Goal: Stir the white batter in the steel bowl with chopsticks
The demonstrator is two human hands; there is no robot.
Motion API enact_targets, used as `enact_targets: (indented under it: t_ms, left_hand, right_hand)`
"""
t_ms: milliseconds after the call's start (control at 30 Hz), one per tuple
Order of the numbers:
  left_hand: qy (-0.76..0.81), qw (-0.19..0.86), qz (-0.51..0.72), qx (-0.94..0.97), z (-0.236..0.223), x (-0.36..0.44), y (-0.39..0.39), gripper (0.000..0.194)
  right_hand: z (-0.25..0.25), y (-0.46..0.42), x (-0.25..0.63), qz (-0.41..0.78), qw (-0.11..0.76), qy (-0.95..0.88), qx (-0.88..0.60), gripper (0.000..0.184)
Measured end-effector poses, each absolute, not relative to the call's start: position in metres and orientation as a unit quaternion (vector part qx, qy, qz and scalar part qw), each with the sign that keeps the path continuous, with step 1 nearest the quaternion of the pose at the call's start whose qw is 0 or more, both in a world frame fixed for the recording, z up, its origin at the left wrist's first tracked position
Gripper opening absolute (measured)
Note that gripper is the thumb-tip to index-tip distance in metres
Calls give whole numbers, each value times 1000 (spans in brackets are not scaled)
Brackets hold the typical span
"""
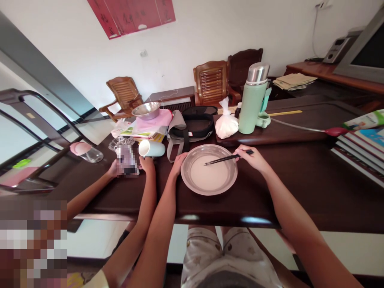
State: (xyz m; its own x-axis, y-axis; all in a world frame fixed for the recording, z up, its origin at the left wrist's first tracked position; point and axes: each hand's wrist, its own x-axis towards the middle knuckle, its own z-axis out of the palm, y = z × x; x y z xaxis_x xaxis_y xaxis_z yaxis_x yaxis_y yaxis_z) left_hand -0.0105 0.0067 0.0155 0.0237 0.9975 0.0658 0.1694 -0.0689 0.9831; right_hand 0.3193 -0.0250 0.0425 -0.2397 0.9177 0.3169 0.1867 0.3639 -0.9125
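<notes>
While holding the metal basin (232, 170) with left fingers (181, 158), grips black chopsticks (222, 160) with right fingers (240, 152) over whitish liquid (208, 176).

The chopsticks (222, 160) are black, the bowl (186, 171) silver, the liquid (209, 176) whitish.

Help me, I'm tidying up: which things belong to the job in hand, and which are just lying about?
In use:
metal bowl of milky liquid, left hand at its rim
black chopsticks, in the right hand

Lying about:
pale green vacuum flask
knotted plastic bag with white contents (possibly related)
second metal bowl, farther back
stack of books, far right
</notes>
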Motion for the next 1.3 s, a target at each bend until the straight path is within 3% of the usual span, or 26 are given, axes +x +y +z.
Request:
enact_targets:
  t_ms: [100, 300, 467, 667, 833, 1000, 1200, 1300]
  left_hand:
    - [511, 442, 463, 573, 12, -11, 7, 27]
    - [489, 449, 476, 577, 6, -12, 8, 33]
    - [497, 444, 471, 578, 6, -12, 8, 36]
    - [502, 437, 470, 580, 7, -11, 6, 38]
    - [508, 437, 464, 580, 7, -12, 6, 39]
    - [507, 446, 466, 573, 8, -12, 7, 35]
    - [506, 436, 463, 583, 8, -13, 6, 34]
    - [498, 440, 460, 590, 8, -13, 7, 34]
  right_hand:
    - [43, -25, 323, 395, 495, -644, -430, 39]
    - [42, -25, 317, 410, 437, -702, -386, 35]
    - [43, -25, 322, 390, 501, -638, -436, 38]
    - [41, -25, 317, 414, 451, -686, -394, 35]
    - [43, -24, 322, 379, 509, -636, -439, 40]
    - [45, -28, 315, 414, 444, -689, -395, 39]
    - [45, -26, 322, 383, 501, -644, -434, 41]
    - [45, -27, 320, 413, 465, -669, -408, 41]
